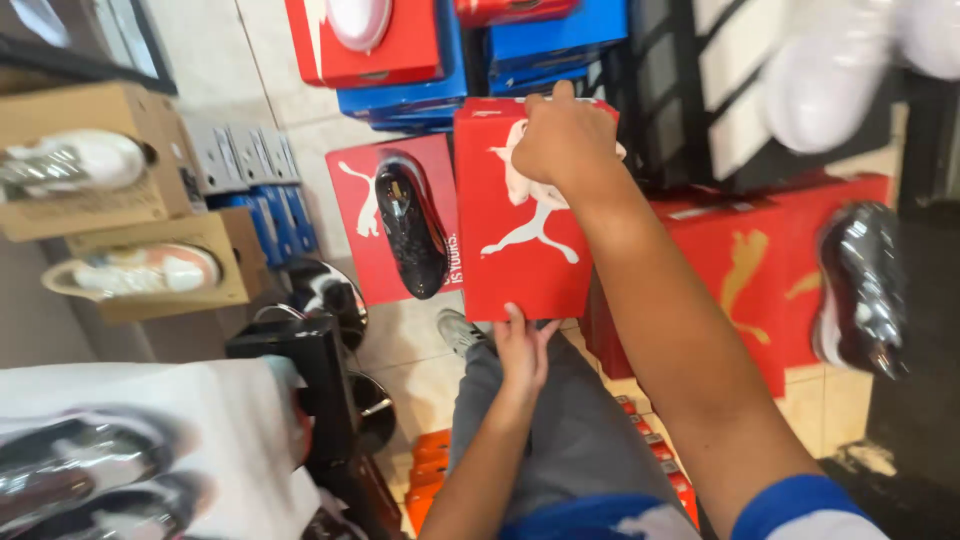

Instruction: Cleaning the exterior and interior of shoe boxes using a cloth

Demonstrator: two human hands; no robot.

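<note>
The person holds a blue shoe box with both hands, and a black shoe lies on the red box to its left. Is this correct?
Not quite: the held shoe box is red, not blue, as the head view shows. Left hand is at its near edge, right hand at its far end. The black shoe does lie on the red box beside it.

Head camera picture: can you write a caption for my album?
Both hands, left and right, hold a red shoebox beside a black shoe.

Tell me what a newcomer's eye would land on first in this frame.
The red shoebox at centre, held at both ends: the right hand on its far edge, the left hand at its near edge. Just left of it, a black shoe lies on another red box. At the left edge, pale shoes sit on brown cardboard boxes.
</note>
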